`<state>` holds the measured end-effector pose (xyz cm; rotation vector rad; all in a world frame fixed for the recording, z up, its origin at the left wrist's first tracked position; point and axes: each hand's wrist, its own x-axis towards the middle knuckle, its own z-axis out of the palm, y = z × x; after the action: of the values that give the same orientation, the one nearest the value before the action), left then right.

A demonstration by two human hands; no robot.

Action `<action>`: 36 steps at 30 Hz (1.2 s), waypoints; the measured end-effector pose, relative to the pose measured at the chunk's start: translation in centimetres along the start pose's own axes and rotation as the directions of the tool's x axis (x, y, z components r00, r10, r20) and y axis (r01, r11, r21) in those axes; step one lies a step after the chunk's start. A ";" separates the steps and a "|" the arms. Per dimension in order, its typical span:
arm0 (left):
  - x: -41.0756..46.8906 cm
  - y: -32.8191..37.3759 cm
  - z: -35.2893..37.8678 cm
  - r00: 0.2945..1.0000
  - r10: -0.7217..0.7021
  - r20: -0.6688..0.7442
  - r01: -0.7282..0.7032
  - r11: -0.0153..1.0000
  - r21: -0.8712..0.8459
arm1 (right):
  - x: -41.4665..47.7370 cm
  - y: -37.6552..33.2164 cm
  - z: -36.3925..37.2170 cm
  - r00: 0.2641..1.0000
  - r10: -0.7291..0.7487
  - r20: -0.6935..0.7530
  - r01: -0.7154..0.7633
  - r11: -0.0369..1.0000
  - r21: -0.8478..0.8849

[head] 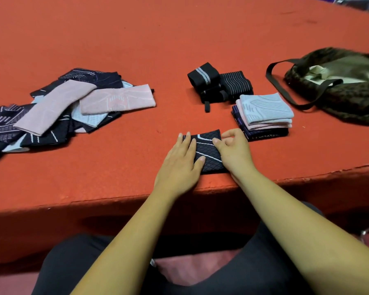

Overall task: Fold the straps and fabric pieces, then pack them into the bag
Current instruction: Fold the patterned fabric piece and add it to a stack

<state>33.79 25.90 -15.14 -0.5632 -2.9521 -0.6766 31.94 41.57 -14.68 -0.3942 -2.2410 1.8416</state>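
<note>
Pressing my left hand (pixel 182 160) flat, fingers straight, on the left half of the folded black knit fabric piece with white lines (pixel 207 152), I pin it near the front edge of the red felt-covered table (pixel 136 39), its long axis running away from me. My right hand (pixel 232 150) pinches the piece's right edge between thumb and curled fingertips. The stack of folded pale blue, pink and dark pieces (pixel 264 116) lies just beyond that hand, to its right, so I judge the right hand the nearer one to carry the piece over, with the open brown patterned cloth bag (pixel 339 92) farther right.
</note>
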 end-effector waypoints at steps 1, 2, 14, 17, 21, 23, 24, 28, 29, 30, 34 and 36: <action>0.0 0.0 0.1 1.000 -0.004 0.000 0.004 1.000 -0.005 | -0.2 -0.4 0.1 1.000 0.013 -0.001 -0.013 0.999 0.040; -0.1 -0.1 0.2 1.000 -0.005 -0.006 0.005 1.000 -0.023 | -0.3 -0.9 0.1 1.000 0.020 0.009 -0.020 0.997 0.072; 1.9 2.4 -1.9 0.946 -0.324 0.015 0.162 0.430 -0.888 | 1.3 -9.7 -5.1 0.978 -0.112 0.178 0.089 0.987 0.132; 4.1 4.4 -2.4 0.947 -0.310 0.086 0.196 0.343 -0.919 | 3.7 -9.2 -7.4 0.999 -0.037 0.002 0.037 0.999 -0.028; 8.1 7.4 -2.9 0.947 -0.298 0.122 0.217 0.313 -0.924 | 6.4 -9.4 -10.2 0.997 -0.008 -0.073 0.002 0.996 -0.085; 10.2 8.8 -3.0 0.941 -0.308 0.140 0.236 0.304 -0.923 | 8.0 -9.6 -11.6 0.993 0.011 -0.115 -0.020 0.997 -0.075; 11.1 9.5 -3.0 0.939 -0.311 0.146 0.242 0.297 -0.924 | 8.8 -9.5 -12.2 0.990 0.022 -0.138 -0.030 0.998 -0.060; 14.2 11.3 -2.0 0.942 -0.300 0.150 0.259 0.364 -0.895 | 11.4 -8.7 -14.2 0.984 0.013 -0.179 -0.032 0.994 -0.102; 14.9 11.3 -1.4 0.942 -0.299 0.154 0.271 0.405 -0.873 | 12.0 -8.3 -14.5 0.985 0.008 -0.174 -0.033 0.990 -0.140; 15.3 11.5 -1.0 0.941 -0.302 0.151 0.283 0.459 -0.842 | 12.7 -7.8 -14.7 0.986 0.012 -0.168 -0.045 0.980 -0.192; 16.6 11.5 0.2 0.939 -0.329 0.100 0.302 0.650 -0.697 | 15.6 -5.3 -14.9 0.972 0.045 -0.230 -0.126 0.927 -0.353; 16.8 11.6 0.4 0.941 -0.333 0.069 0.290 0.679 -0.674 | 15.8 -4.8 -14.7 0.966 0.040 -0.256 -0.134 0.922 -0.363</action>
<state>22.36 41.46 -8.37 -0.0298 -2.6819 -1.8115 21.57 59.63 -7.18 -0.7540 -2.4256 1.2990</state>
